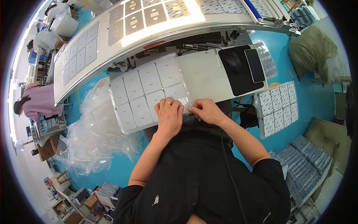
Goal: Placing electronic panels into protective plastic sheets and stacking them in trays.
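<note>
wide fisheye, from the head, facing down

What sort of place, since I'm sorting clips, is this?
Probably a factory workshop: a partly lit worktable, a sheet of pale panels under the left hand, and stacked bundles.

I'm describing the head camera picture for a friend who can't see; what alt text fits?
A person's left hand rests on a plastic-covered sheet of eight pale grey panels, while the right hand has its fingertips drawn together by the near right corner. To the right, a mouse and phone lie on a black mat.
</note>
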Demonstrator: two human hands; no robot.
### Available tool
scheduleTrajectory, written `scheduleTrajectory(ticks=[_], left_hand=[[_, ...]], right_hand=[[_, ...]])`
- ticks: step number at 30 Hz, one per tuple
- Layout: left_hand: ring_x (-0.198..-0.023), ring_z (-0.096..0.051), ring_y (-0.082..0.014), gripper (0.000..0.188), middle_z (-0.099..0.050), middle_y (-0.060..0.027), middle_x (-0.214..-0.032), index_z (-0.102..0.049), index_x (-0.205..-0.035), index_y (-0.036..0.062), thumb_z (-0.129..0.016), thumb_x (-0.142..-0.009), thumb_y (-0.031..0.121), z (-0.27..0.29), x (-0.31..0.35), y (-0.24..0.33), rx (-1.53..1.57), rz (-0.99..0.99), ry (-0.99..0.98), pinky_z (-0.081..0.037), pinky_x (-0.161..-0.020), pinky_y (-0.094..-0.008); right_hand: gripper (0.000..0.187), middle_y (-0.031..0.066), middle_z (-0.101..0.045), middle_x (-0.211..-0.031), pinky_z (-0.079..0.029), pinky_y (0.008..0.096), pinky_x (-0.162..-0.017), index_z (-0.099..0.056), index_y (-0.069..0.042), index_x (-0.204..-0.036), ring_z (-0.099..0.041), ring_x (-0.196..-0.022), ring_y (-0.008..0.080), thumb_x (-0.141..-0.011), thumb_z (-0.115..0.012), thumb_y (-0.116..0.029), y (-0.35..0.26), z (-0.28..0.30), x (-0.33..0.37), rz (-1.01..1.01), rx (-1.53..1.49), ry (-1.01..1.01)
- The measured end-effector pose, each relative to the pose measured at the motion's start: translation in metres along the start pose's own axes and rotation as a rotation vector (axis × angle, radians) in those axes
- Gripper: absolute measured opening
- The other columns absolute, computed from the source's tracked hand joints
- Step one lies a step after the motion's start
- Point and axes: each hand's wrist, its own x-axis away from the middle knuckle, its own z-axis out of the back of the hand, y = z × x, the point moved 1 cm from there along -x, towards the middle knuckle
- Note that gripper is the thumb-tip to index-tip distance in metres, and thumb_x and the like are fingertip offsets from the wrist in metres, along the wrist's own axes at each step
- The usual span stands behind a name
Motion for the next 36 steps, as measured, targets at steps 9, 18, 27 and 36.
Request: scheduleTrajectory(ticks=[9,18,27,36], left_hand=[[-0.091,-0.066,-0.0312,0.020,-0.074,-0.0124,-0.096,-0.074,-0.114,0.0046,-0.058,-0.108,0.015,0.046,-0.032,-0.084,0.161,0.288,0.008,-0.050,-0.084,-0.0450],[-0.084,-0.060,-0.0182,0.044,-0.069,-0.0074,-0.092,-0.055,-0.149,-0.0029,-0.057,-0.110,0.015,0.013,-0.006,-0.005,1.351,0.530,-0.071,-0.050,-0.083,-0.0326],[-0.098,-0.063,-0.0276,0.079,-0.068,-0.0044,-0.099,-0.048,-0.158,-0.0022,-0.085,-0.089,0.009,-0.007,0.002,0.006,0.154,0.044,0.050,-0.044,-0.094,-0.0433],[-0.093,-0.066,-0.0311,0.058,-0.072,-0.0106,-0.092,-0.058,-0.147,-0.0031,-0.076,-0.092,0.000,0.007,-0.018,-0.014,0.203,0.048,-0.094,-0.050,-0.086,-0.0459]], right_hand=[[0.035,0.0057,-0.067,-0.066,-0.050,0.0292,-0.054,-0.071,0.002,-0.086,-0.063,-0.055,0.0110,-0.105,-0.077,-0.027,-0.002,0.005,-0.003,-0.032,-0.018,-0.029],[0.035,0.0049,-0.069,-0.066,-0.051,0.0285,-0.053,-0.072,0.001,-0.087,-0.065,-0.055,0.0112,-0.105,-0.077,-0.028,0.002,0.002,-0.004,-0.033,-0.029,-0.023],[0.037,0.0049,-0.068,-0.065,-0.051,0.0291,-0.056,-0.072,0.001,-0.086,-0.065,-0.057,0.0114,-0.107,-0.074,-0.029,0.005,0.001,-0.002,0.003,-0.101,0.004],[0.037,0.0064,-0.067,-0.064,-0.050,0.0311,-0.056,-0.071,0.003,-0.085,-0.064,-0.055,0.0125,-0.106,-0.076,-0.027,0.002,-0.003,0.001,0.022,0.000,0.052]])
